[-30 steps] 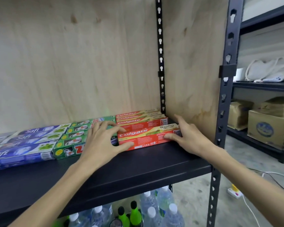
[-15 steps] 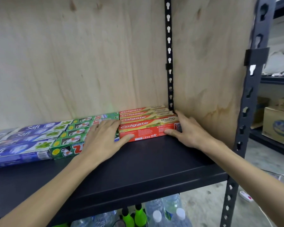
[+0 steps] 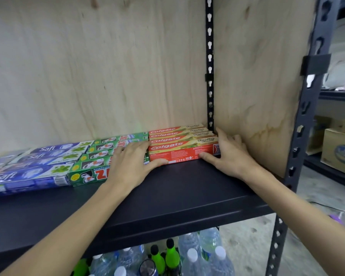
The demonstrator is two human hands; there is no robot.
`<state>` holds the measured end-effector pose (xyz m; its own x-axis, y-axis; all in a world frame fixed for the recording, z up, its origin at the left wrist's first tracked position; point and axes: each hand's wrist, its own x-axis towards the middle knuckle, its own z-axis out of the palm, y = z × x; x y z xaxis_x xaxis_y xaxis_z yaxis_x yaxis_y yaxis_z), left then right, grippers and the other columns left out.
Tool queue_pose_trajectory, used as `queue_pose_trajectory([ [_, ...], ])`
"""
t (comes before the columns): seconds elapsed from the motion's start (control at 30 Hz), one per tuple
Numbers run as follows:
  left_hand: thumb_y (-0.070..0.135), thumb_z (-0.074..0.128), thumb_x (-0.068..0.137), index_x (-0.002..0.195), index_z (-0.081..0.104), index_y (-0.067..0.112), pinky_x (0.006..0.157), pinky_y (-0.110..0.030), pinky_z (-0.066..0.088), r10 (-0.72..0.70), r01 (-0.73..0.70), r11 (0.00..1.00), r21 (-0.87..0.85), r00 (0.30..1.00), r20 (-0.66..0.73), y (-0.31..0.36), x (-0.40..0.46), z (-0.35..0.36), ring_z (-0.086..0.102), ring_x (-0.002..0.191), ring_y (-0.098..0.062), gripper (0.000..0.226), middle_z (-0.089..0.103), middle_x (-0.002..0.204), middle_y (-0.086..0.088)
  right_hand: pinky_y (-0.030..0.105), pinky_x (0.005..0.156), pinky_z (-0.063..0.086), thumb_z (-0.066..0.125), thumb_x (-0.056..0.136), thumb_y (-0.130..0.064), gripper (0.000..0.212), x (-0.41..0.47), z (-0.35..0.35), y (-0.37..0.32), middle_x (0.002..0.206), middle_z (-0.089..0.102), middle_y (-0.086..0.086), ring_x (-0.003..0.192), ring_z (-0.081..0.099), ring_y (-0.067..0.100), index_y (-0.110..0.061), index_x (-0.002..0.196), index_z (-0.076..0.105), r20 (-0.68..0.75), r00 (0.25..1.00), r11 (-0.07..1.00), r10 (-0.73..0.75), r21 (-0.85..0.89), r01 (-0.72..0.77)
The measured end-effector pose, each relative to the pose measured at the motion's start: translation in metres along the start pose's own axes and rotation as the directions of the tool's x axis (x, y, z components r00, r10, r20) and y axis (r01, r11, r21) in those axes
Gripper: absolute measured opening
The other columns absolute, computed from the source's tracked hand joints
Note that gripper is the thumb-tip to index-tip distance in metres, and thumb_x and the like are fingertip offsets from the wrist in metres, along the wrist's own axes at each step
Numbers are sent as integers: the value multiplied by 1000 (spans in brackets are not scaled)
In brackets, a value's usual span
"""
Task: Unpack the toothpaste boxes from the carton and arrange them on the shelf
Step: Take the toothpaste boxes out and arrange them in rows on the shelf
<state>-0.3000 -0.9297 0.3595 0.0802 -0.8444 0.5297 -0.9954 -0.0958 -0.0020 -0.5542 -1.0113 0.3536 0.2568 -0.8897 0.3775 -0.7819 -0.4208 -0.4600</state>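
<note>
Several red Colgate toothpaste boxes lie in a row at the back right corner of the black shelf. The front red box sits flush against them. My left hand lies flat over the green boxes, its thumb against the red box's front face near the left end. My right hand rests at the box's right end, thumb on the front face, fingers along the end by the plywood side panel. No carton is in view.
Blue Saft boxes fill the shelf's left part. The front strip of the shelf is bare. Water bottles and green-capped bottles stand on the level below. A dark steel upright stands at the right; cardboard cartons sit on another rack beyond.
Both hands have slid the front red box back until it meets the other red boxes. The view has moved closer and a little to the left.
</note>
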Motion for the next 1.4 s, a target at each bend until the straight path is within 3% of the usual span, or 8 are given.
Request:
queue_pose_trajectory([
  [0.17,90,45,67,140,51,24,107,-45,34,1,1,999,-39,999,47,0,0,-5,49,133,-22,98,57,142,0,45,112,26,57,90,-65,93,-19,-3,-9,157,33,7,137,26,29,-20,159,14,-71,988,984,-141,-120,131],
  [0.33,94,33,67,148,42,25,114,-46,28,67,-63,997,-45,992,107,-8,2,-8,39,140,-20,107,46,151,1,47,115,22,54,89,-68,95,-26,-5,-9,160,25,11,141,20,32,-19,159,14,11,995,986,-95,-139,95],
  [0.43,95,33,69,146,43,25,115,-43,27,146,-141,985,-98,988,41,-15,-5,-13,39,138,-17,104,46,149,4,47,116,21,52,90,-69,92,-26,-5,-10,159,25,11,142,20,32,-20,159,15,1,996,983,-92,-158,91],
  [0.53,91,41,71,142,49,27,113,-41,30,169,-174,981,-90,984,-64,-33,-17,-20,44,135,-17,96,51,145,6,45,114,25,52,91,-66,85,-25,-4,-11,158,28,9,140,22,29,-19,156,23,-54,980,956,-193,-234,175],
  [0.9,94,43,63,138,53,36,113,-40,27,-31,30,995,-91,999,-11,-154,-57,-39,42,138,-16,95,52,147,11,40,101,21,52,87,-74,80,-9,64,-113,153,45,-4,129,30,24,-30,152,35,-46,914,911,-403,-116,396],
  [1.1,93,48,64,142,51,37,112,-42,28,-63,65,993,-103,998,22,-158,-55,-37,41,139,-15,96,48,151,11,39,101,16,49,87,-76,81,2,81,-132,155,42,-4,133,28,23,-33,154,33,-32,912,906,-408,-141,400],
  [1.4,92,35,67,144,49,32,111,-42,31,-36,38,996,-86,999,28,-159,-57,-34,44,138,-18,98,49,151,7,40,103,21,38,87,-81,81,-3,83,-132,154,40,-7,132,29,22,-30,149,40,-24,917,892,-399,-242,381],
])
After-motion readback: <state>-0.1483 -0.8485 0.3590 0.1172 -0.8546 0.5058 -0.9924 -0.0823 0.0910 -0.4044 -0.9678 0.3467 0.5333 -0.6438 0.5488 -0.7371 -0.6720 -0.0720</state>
